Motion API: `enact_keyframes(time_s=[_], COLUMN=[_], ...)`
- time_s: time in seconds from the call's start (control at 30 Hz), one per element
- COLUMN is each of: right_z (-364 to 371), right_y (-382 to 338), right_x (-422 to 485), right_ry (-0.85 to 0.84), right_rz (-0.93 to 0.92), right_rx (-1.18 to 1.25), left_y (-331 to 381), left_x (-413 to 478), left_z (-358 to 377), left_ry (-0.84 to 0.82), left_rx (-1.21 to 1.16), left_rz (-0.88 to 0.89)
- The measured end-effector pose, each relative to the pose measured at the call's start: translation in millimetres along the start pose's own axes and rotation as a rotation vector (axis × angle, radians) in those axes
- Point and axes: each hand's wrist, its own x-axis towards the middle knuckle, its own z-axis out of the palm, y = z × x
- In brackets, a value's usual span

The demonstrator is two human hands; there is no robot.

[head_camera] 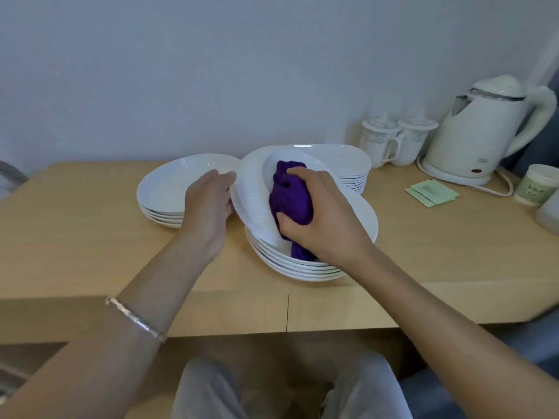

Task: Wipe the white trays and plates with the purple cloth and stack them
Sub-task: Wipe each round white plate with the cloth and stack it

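Right hand (320,213) closed around a bunched purple cloth (289,196), pressing it into the hollow of a tilted white ceramic plate (252,192). Left hand (208,204) grips that plate's left rim, fingers curled over the edge, holding it on a slant above a stack of white deep plates (302,267) at the near centre of the light wooden tabletop (90,237). The cloth's lower end hangs into the top plate of this stack. A silver bangle (136,320) circles the left forearm. Left of the hands: a second, lower stack of white round plates (163,195). Behind, toward the wall: a stack of white rounded trays (348,167). Far right: two lidded white mugs (393,140), a white electric kettle (481,128) on its base, and pale green sachets (432,192).
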Motion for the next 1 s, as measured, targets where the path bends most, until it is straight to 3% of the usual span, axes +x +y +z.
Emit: enact_keyframes(time_s=[0.13,0.3,0.47,0.53,0.63,0.77,0.9,1.0], right_z=[-4.3,-19.1,-27.8,-26.2,-13.8,12.4,20.3,21.0], right_y=[1.6,-0.7,2.0,5.1,12.3,25.6,35.7,39.6], right_x=[-5.4,-7.9,-0.3,9.1,27.1,34.3,35.2,36.0], right_ry=[0.005,0.094,0.189,0.132,-0.098,-0.289,-0.333,-0.334], right_rz=[-0.002,0.011,0.108,0.142,0.15,0.209,0.223,0.228], right_rx=[0.005,0.046,0.076,0.046,-0.043,-0.163,-0.204,-0.206], left_y=[15.4,16.6,64.9,89.0,106.8,88.3,52.3,33.6], left_x=[10.5,4.0,-7.5,-10.0,-8.5,10.0,34.9,44.0], left_z=[4.1,15.6,24.8,21.7,16.1,4.7,-22.0,-40.7], left_ry=[-0.15,-0.259,-0.217,-0.205,-0.138,-0.069,-0.056,-0.088], left_rx=[-0.188,-0.224,-0.135,-0.043,0.196,0.729,1.322,1.578], left_rz=[-0.215,-0.241,0.107,0.299,0.536,0.786,0.771,0.743])
